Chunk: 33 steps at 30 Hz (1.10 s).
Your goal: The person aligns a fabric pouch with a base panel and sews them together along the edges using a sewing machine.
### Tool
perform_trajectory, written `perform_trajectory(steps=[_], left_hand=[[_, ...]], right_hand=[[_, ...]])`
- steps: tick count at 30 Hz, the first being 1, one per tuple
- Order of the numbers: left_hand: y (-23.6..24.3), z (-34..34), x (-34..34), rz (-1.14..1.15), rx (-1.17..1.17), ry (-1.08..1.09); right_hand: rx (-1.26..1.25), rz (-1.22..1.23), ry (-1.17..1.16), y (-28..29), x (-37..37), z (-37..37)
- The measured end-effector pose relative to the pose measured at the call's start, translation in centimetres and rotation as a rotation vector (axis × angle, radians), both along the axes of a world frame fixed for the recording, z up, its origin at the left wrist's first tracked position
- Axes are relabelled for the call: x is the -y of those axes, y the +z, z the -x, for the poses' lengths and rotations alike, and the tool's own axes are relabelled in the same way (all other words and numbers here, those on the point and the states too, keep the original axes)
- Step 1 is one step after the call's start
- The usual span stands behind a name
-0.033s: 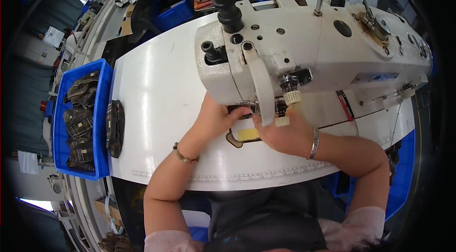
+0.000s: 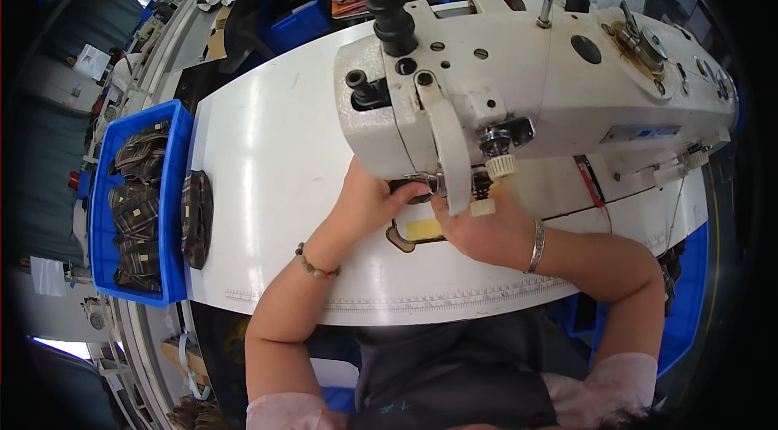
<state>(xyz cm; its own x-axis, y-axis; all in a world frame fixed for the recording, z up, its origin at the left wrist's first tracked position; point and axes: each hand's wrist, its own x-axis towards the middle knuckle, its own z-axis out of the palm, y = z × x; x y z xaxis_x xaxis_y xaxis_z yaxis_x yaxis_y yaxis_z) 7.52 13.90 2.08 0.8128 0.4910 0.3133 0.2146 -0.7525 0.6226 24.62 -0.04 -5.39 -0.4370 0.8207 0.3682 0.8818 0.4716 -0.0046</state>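
Note:
A white sewing machine stands over a pale work table, its head above both my hands. My left hand pinches a small dark fabric piece between thumb and fingers, just left of the presser foot. From the right, my right hand closes in with its thumb and fingertips at the same fabric, under the white lever; the machine partly hides those fingers. Most of the fabric is hidden too. A yellow patch lies on the machine bed between my hands, beside a brown-edged curved opening.
On the left, a blue bin holds several dark plaid fabric pieces. A folded plaid piece lies on the table beside it. A red-and-black tool rests under the machine arm. Another blue bin is at the lower right.

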Motion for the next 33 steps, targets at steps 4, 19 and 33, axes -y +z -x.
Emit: perform_trajectory(steps=[4,19,33], left_hand=[[-0.6,-0.4,-0.4,0.227,-0.001,-0.023],[-0.3,-0.5,-0.5,0.502,0.128,-0.038],[0.1,-0.3,0.2,-0.023,-0.013,-0.011]], right_hand=[[0.04,-0.064,-0.056,0.6,0.0,0.0],[-0.335,-0.172,-0.095,2.8,-2.3,-1.1],[-0.15,-0.166,-0.235,-2.3,-1.1,-0.4]])
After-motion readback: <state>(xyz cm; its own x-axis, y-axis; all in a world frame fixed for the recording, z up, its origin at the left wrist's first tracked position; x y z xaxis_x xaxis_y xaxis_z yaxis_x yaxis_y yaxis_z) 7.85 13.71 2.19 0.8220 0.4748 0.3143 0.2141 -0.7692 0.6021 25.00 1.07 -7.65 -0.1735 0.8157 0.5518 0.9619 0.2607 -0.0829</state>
